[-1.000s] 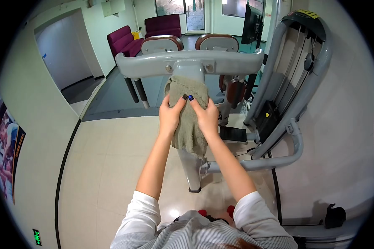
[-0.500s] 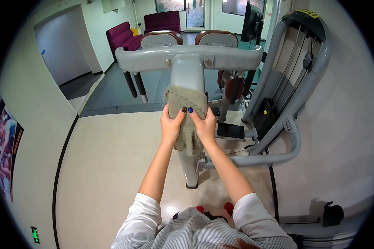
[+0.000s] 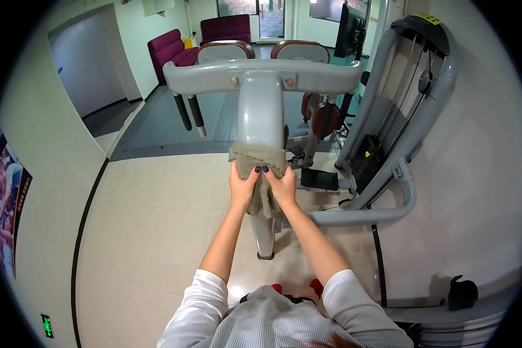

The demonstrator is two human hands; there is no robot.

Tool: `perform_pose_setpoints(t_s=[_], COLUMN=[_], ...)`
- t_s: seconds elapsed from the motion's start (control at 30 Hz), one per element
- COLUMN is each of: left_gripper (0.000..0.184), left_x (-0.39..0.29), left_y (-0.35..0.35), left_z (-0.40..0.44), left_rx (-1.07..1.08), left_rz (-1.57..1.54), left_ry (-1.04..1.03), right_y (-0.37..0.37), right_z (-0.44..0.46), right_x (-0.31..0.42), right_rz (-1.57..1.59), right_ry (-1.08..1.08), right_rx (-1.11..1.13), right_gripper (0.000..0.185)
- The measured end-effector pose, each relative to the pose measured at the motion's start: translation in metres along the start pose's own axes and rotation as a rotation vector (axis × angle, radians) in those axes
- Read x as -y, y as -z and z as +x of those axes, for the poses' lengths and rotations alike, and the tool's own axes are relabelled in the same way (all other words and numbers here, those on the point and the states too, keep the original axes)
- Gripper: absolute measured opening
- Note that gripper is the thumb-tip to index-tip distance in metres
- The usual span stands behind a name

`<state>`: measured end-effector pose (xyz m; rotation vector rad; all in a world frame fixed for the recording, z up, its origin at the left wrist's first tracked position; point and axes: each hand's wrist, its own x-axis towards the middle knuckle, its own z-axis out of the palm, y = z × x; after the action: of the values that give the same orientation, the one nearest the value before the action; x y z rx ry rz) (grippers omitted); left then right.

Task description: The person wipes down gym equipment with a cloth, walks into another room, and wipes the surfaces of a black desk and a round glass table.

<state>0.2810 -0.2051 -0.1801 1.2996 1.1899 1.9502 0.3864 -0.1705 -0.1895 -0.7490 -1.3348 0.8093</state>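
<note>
A grey-green cloth (image 3: 256, 155) is wrapped over the front of the grey metal post (image 3: 261, 110) of an exercise machine, its loose end hanging below. My left hand (image 3: 243, 181) grips the cloth from the left side, thumb on top. On the right side my right hand (image 3: 280, 183) holds it the same way, the two thumbs nearly touching. Most of my fingers are hidden around the sides of the post. Above the cloth, the post curves up to a wide grey crossbar (image 3: 209, 79) with bolts.
To the right stands a weight stack frame (image 3: 383, 116) with cables, and a low grey tube (image 3: 365, 218) runs from it. Two padded backrests (image 3: 300, 51) rise behind the crossbar. Purple sofas (image 3: 171, 53) are at the back left; a poster (image 3: 8, 203) hangs on the left wall.
Both hands have slid the cloth down the post toward me, baring more of the grey metal above it. The cloth looks more bunched.
</note>
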Motion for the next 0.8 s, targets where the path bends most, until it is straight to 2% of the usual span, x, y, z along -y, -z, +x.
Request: perform_pose_setpoints(t_s=[0.27, 0.37, 0.43, 0.57, 0.67, 0.7, 0.77, 0.8], left_gripper=[0.044, 0.047, 0.045, 0.046, 0.051, 0.051, 0.059, 0.059], left_x=[0.016, 0.012, 0.009, -0.008, -0.029, -0.044, -0.070, -0.071], left_y=[0.009, 0.009, 0.008, -0.001, -0.010, -0.013, -0.020, -0.021], left_z=[-0.009, -0.007, -0.004, 0.012, 0.042, 0.051, 0.069, 0.079], left_rx=[0.030, 0.087, 0.076, -0.005, -0.044, -0.049, -0.044, -0.048], left_rz=[-0.013, 0.000, 0.005, -0.030, 0.111, 0.112, 0.314, 0.317], left_ry=[0.016, 0.094, 0.166, 0.135, 0.093, 0.095, 0.107, 0.108], right_y=[0.007, 0.009, 0.011, 0.012, 0.002, -0.002, -0.013, -0.016], right_z=[-0.008, -0.008, -0.004, 0.009, 0.035, 0.049, 0.075, 0.086], right_x=[0.001, -0.002, -0.001, 0.013, 0.034, 0.044, 0.054, 0.065], right_rz=[-0.057, -0.103, -0.126, -0.203, -0.151, -0.183, -0.076, -0.120], right_ry=[-0.085, -0.119, -0.135, -0.216, -0.207, -0.243, -0.298, -0.310], right_rx=[0.023, 0.054, 0.084, 0.181, 0.086, 0.078, 0.044, 0.050], right_gripper=[0.047, 0.047, 0.047, 0.049, 0.056, 0.063, 0.066, 0.063])
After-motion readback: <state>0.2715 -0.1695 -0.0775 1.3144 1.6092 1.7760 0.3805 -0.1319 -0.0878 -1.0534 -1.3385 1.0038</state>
